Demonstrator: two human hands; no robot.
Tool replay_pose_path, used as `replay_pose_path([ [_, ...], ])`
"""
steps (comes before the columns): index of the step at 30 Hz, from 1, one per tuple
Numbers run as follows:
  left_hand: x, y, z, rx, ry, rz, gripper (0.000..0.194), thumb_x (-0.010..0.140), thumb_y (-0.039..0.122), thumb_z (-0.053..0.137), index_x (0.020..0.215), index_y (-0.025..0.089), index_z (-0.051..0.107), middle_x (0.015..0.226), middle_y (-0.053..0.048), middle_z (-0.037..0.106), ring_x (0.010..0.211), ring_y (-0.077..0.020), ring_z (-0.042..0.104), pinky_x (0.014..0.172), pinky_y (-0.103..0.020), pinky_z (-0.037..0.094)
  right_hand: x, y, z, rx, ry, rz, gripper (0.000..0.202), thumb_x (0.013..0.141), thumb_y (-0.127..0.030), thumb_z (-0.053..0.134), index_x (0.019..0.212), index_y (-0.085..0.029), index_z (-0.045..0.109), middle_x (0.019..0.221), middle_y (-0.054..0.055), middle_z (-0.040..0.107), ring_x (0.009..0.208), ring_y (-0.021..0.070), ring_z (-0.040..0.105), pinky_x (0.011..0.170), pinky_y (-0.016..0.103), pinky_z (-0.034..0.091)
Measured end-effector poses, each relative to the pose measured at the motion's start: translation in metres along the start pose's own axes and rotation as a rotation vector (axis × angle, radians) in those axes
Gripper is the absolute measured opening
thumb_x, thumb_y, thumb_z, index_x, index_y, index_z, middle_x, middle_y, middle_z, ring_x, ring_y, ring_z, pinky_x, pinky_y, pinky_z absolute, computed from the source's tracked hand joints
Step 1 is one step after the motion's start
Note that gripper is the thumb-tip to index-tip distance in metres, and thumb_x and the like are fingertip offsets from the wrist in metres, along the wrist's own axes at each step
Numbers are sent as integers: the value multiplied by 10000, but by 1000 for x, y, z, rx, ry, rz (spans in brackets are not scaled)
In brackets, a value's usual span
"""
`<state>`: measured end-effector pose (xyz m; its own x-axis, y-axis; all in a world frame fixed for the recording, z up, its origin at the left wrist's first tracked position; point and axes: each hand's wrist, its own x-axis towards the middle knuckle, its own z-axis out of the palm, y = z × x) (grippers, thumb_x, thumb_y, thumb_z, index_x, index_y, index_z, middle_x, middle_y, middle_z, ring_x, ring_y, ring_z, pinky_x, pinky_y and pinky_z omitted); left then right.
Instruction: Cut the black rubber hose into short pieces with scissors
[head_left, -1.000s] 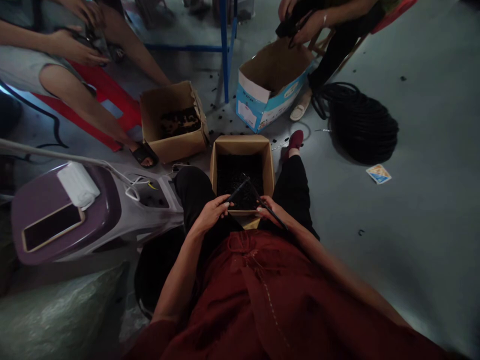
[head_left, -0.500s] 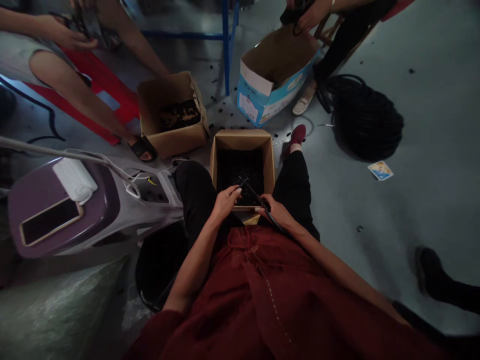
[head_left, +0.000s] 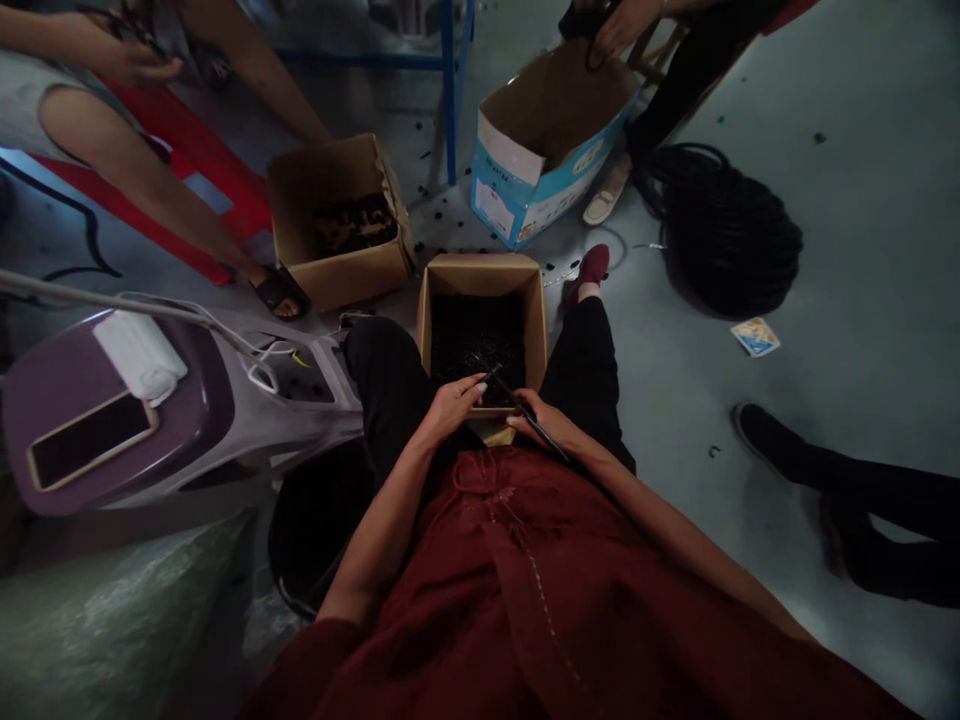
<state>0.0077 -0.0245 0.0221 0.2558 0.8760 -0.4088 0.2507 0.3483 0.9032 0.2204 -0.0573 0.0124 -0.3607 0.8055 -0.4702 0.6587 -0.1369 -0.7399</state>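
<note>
My left hand [head_left: 452,407] is closed in a pinch over the near edge of a cardboard box [head_left: 535,320]. A small dark piece [head_left: 491,373] sticks out from its fingertips. My right hand [head_left: 551,422] is wrapped around a slender dark tool [head_left: 556,447], whose kind I cannot make out. The tool's thin tip points toward the piece at my left fingertips; whether they touch is too fine to tell. Beneath both hands, the box between my legs holds a heap of small black pieces [head_left: 478,325].
Another cardboard box [head_left: 341,285] with black pieces and a blue-white box [head_left: 491,195] stand ahead, near two co-workers. A coil of black tubing [head_left: 735,235] lies right. On the left, a purple stool [head_left: 202,385] carries a phone [head_left: 94,440]. A black bucket [head_left: 311,520] stands beside my leg.
A passer-by's black-clad leg and shoe have come further in from the right. My hands keep nearly the same place and grip. The whole view has shifted slightly.
</note>
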Motion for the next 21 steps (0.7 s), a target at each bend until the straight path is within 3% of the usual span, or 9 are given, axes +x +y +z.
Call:
replay_pose_path([
  [5, 1, -4, 5, 61, -23, 53, 428, 828, 437, 476, 923, 91, 711, 876, -55, 651, 633, -90, 435, 577, -218, 335, 2, 2, 5, 30, 26, -18, 533, 851, -441, 535, 1291, -176, 392, 1096, 113, 616, 941, 217, 599, 832, 351, 453],
  [9, 2, -4, 8, 88, -36, 54, 421, 831, 435, 462, 830, 93, 707, 895, -68, 671, 623, -94, 432, 570, -219, 337, 4, 2, 6, 60, 26, -4, 544, 846, -424, 538, 1291, -158, 375, 1130, 124, 593, 959, 215, 589, 841, 351, 453],
  [14, 4, -5, 7, 120, -34, 63, 420, 833, 428, 466, 894, 96, 715, 895, -70, 673, 640, -102, 452, 600, -223, 354, 4, 2, 4, -20, 25, 4, 479, 859, -420, 510, 1253, -167, 413, 1116, 123, 601, 979, 224, 585, 853, 347, 434],
  [21, 8, -9, 9, 99, -35, 37, 493, 825, 414, 478, 1144, 80, 652, 638, 14, 538, 605, -98, 426, 593, -218, 337, 4, 3, 6, -57, 43, 42, 381, 838, -305, 496, 1197, -190, 444, 962, 72, 638, 829, 199, 604, 758, 301, 431],
])
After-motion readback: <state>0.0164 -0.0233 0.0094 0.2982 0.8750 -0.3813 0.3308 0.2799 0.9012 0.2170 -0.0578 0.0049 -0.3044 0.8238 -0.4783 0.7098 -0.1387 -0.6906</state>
